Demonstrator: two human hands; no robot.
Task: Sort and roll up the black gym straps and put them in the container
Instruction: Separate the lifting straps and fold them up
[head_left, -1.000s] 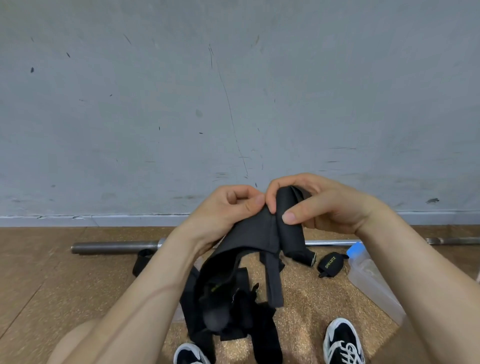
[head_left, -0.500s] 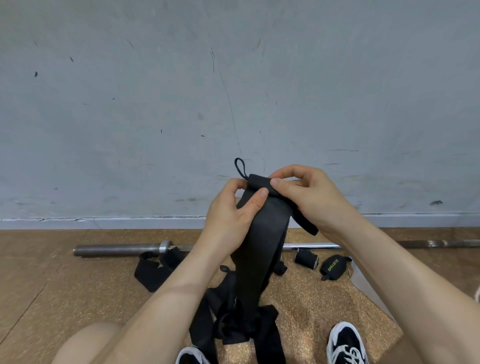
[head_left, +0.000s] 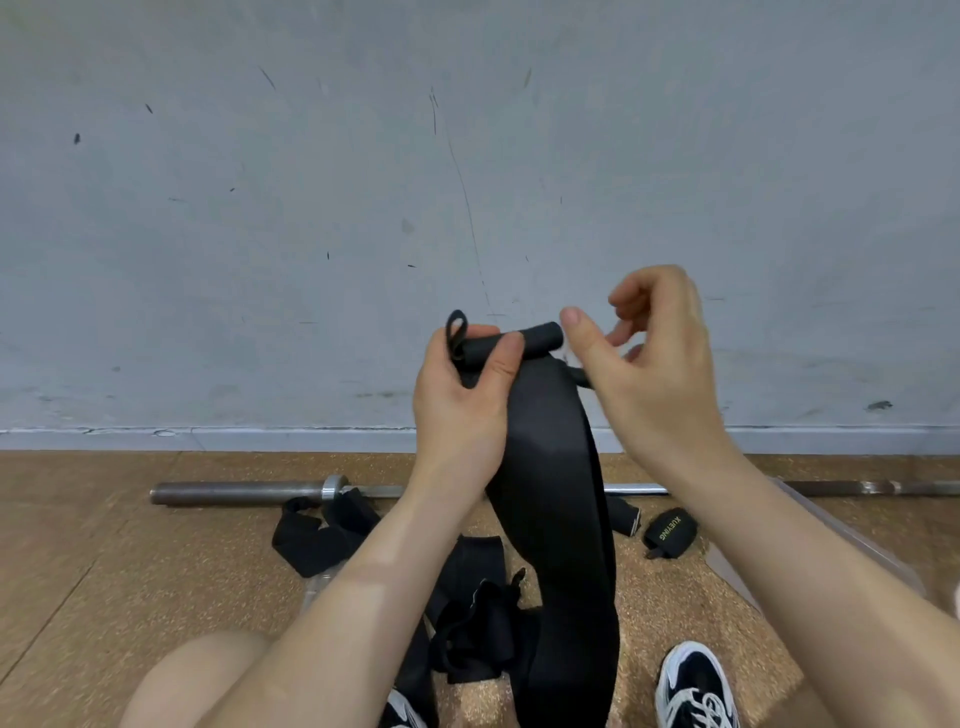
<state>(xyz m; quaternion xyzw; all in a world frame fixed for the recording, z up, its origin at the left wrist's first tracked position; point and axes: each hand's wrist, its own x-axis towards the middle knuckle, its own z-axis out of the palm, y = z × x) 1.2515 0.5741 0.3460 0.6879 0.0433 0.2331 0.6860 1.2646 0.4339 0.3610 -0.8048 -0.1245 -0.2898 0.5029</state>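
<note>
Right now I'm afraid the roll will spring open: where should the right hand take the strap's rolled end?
Probably pinch the roll at its bare right end, coming from the right: it juts out past the left hand, which grips the rest beside the loop.

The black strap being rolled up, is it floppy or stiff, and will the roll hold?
Probably floppy: the black strap hangs limp below the left hand. Its rolled end likely loosens if released, since that hand pins it.
</note>
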